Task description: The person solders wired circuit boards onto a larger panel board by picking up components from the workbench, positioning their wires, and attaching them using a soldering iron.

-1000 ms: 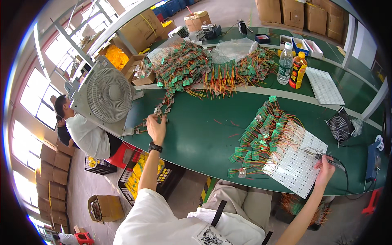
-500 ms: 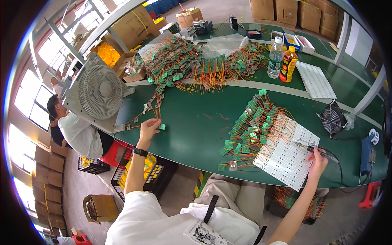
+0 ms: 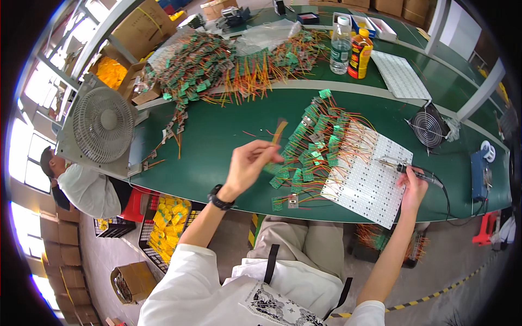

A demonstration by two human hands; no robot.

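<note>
We see a bunch of orange-yellow wires [image 3: 279,132], thin and straight but blurred, with a smear of green just below it that we cannot make out. Our soldering iron [image 3: 421,173] is slim, with a dark handle and a narrow, pale metal front end. The panel [image 3: 375,187] is a flat white sheet marked with rows of small dark spots, and it lies askew on the green desk [image 3: 217,130]. The circuit boards [image 3: 312,155] are small green rectangles, heaped in a slanting band, their red and orange leads [image 3: 356,145] spread across the panel's left part. Our left hand [image 3: 250,164] pinches the wires between its fingertips above the desk, so that they stick up and slightly away from us. The boards lie just to the right of that hand, between it and the panel. Our right hand [image 3: 414,189] is wrapped around the handle of the iron at the panel's right edge. The iron's front end points left over the panel, beyond the fingers; whether it touches the surface, we cannot tell. The two hands are well apart, with the boards and most of the panel between them.
</note>
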